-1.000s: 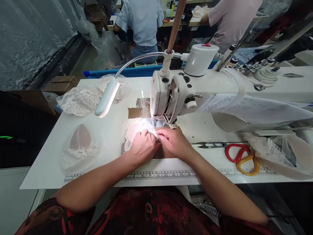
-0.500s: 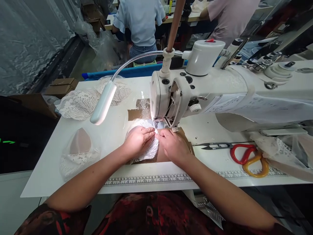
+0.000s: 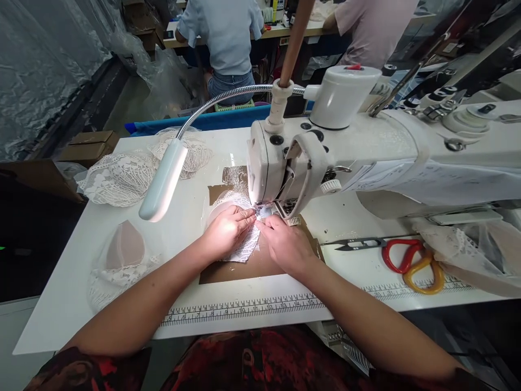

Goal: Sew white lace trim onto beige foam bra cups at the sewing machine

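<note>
A white lace piece (image 3: 247,251), cup-shaped with a pale lining, lies at the needle of a white sewing machine (image 3: 262,163). My left hand (image 3: 226,231) rests on its left side, fingers together and pressing it down close to the presser foot. Opposite, my right hand (image 3: 290,244) pinches the lace edge between thumb and index finger, just in front of the foot. The two sets of fingertips almost meet. Both hands hide part of the lace, and the needle tip is hard to make out. Brown tape or card (image 3: 228,274) covers the table under the work.
Lace cups (image 3: 122,176) lie at the back left, another lined cup (image 3: 126,247) nearer. A lamp (image 3: 165,179) hangs over the table's left. Thread snips (image 3: 360,244), red-and-yellow-handled scissors (image 3: 425,271) and sheer fabric (image 3: 468,250) lie right. A printed ruler (image 3: 244,310) runs along the front. Two people sit beyond.
The lace piece has slid a little away from me under the machine, baring more brown surface in front. Both hands keep their hold beside the foot. The camera view has shifted slightly.
</note>
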{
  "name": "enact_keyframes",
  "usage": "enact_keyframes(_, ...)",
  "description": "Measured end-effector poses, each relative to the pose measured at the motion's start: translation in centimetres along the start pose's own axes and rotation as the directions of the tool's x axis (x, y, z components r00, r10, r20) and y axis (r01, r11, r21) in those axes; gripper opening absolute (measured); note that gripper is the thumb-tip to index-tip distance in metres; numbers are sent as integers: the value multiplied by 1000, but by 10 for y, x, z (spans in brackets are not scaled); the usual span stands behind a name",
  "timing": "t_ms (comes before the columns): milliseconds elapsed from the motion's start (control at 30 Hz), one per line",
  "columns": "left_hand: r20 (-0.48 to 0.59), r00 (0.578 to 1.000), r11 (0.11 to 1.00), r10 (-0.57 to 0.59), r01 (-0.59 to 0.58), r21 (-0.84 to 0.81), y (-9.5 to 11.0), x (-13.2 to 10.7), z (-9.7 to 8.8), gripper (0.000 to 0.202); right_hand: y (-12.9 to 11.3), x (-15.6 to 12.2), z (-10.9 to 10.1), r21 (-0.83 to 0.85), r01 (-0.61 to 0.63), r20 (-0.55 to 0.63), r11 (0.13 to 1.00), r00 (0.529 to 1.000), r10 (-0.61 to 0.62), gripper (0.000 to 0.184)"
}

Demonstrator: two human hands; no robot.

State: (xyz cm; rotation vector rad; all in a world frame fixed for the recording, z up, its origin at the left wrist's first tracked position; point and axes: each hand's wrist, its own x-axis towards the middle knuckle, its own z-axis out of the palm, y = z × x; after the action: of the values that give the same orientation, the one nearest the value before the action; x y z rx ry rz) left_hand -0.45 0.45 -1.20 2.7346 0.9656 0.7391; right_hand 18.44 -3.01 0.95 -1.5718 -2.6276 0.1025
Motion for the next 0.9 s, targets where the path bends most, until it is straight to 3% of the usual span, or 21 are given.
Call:
enact_keyframes(167,-48,999,1000,18,-17,21,-5,1,2,27,1,-1,3,6,19,-17,1000,1000,-19,42)
enact_keyframes(433,5,994,991,-106,106,78,-3,1,3,32,3,-4,10,39,50,-120,998,992,-45,40)
enact_keyframes(700,114,971,959,-212,184,215,3,-1,-2,45,5,-5,17,58,30,-137,998,990,-22,43)
enact_keyframes(800,105,946,919,-307,266,291,12,-2,-6,44,6,-5,19,64,30,-173,997,985,-18,42)
enact_keyframes(900,105,888,856,-448,392,336,24,-8,-22,42,8,-6,22,71,45,-218,996,976,-29,39)
